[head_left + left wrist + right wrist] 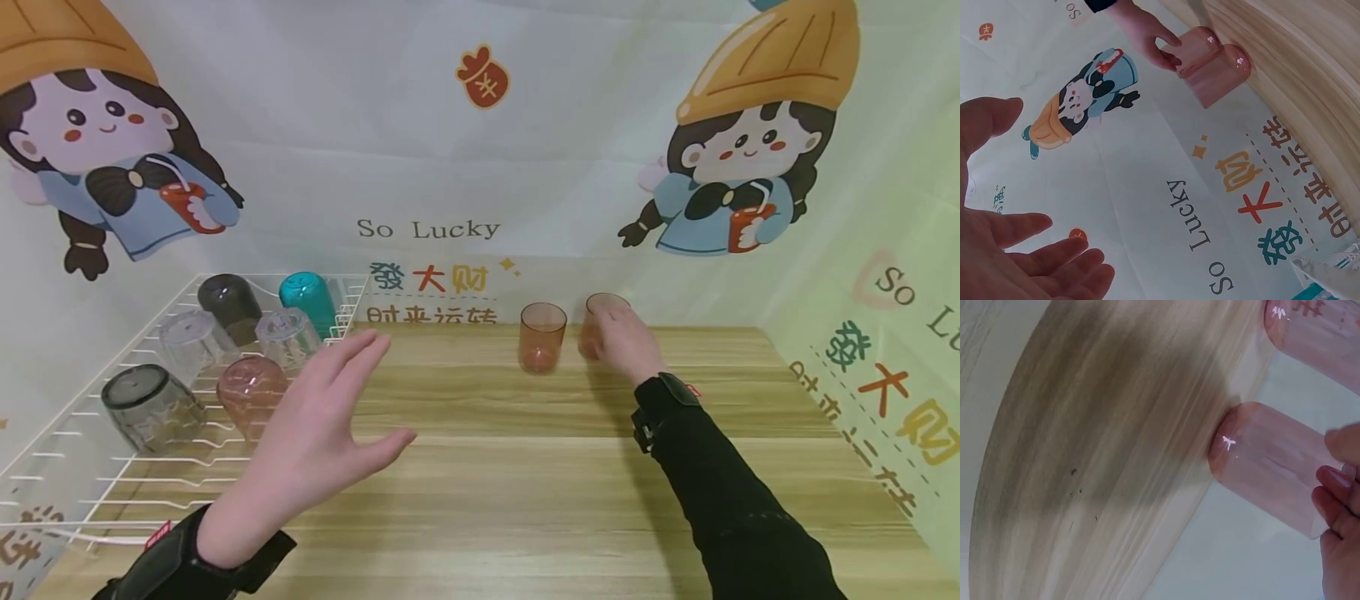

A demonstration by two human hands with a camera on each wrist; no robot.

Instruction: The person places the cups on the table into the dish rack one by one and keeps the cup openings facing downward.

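Two amber-pink tumblers stand upright side by side near the back of the wooden table. In the head view, my right hand (628, 340) is at the top of the right tumbler (590, 332), holding it near the rim with thumb and fingers. The right wrist view shows these fingers at the rim of that tumbler (1269, 465), its base on the table. Just left of it is the other tumbler (542, 340), untouched. My left hand (318, 425) hovers near the rack's right side, fingers extended and thumb spread, holding nothing.
On the left, a white wire rack (127, 492) carries several upturned glasses: a grey one (150, 408), a pink one (251, 387), a dark one (228, 304), a teal one (309, 296) and clear ones. A printed cloth (420, 125) hangs behind the wooden table (525, 500).
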